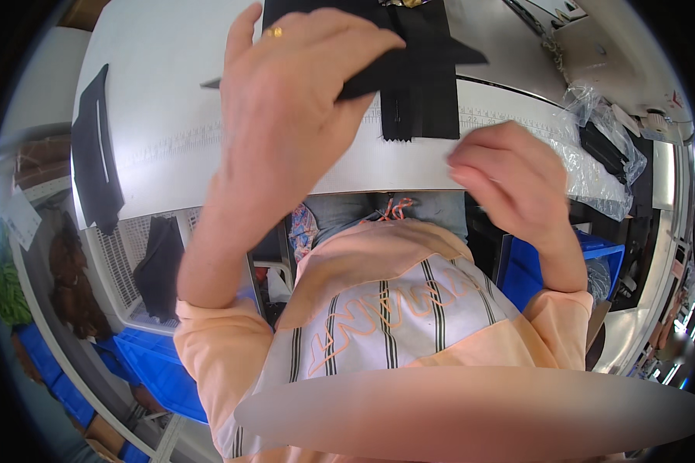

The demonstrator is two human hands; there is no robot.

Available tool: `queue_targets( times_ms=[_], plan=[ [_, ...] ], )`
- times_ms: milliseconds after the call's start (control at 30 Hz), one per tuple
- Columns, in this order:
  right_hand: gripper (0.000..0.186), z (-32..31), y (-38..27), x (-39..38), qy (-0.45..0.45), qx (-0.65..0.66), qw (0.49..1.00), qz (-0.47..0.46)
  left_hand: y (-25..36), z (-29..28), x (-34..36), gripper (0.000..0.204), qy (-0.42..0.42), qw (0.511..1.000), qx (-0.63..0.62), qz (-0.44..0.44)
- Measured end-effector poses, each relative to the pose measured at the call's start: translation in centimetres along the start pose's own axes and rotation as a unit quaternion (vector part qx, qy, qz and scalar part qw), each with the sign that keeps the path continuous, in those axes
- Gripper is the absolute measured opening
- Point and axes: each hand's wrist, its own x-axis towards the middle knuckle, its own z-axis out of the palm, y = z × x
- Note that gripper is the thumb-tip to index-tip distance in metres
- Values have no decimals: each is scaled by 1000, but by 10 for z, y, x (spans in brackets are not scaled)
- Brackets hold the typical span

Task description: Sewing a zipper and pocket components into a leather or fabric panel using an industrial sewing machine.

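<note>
My left hand (pixel 293 92) is raised over the white table, its thumb and fingers closed round a pointed black fabric piece (pixel 440 60). The back of the hand hides part of that piece. Under it lies a flat black fabric panel (pixel 439 108), with a black zipper-like strip (pixel 398 116) down it that ends in a jagged edge. To the right of the panel and nearer to me is my right hand (pixel 513 177), touching neither. Its fingers are pinched together and slightly blurred; whatever may be between them cannot be made out.
A dark fabric piece with a pale slit (pixel 100 147) hangs over the left of the white table (pixel 177 174). Printed ruler marks run across the tabletop. Clear plastic bags (pixel 610 185) lie at right. Below are a white basket (pixel 120 270) and blue bins (pixel 158 363).
</note>
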Motion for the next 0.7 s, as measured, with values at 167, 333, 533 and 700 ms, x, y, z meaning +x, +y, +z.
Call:
queue_targets(
  times_ms=[167,333,533,700],
  plan=[
    [25,62,32,-1,3,-64,998,12,-6,-7,18,18,-52,994,-93,-23],
    [16,62,37,11,-5,-43,996,77,-17,0,12,19,-46,989,-136,-21],
    [18,71,32,-2,9,-163,986,-30,2,-18,16,20,-39,992,-118,-8],
    [20,82,28,-10,39,-185,980,-56,-19,0,10,15,-16,991,-130,38]
  ],
)
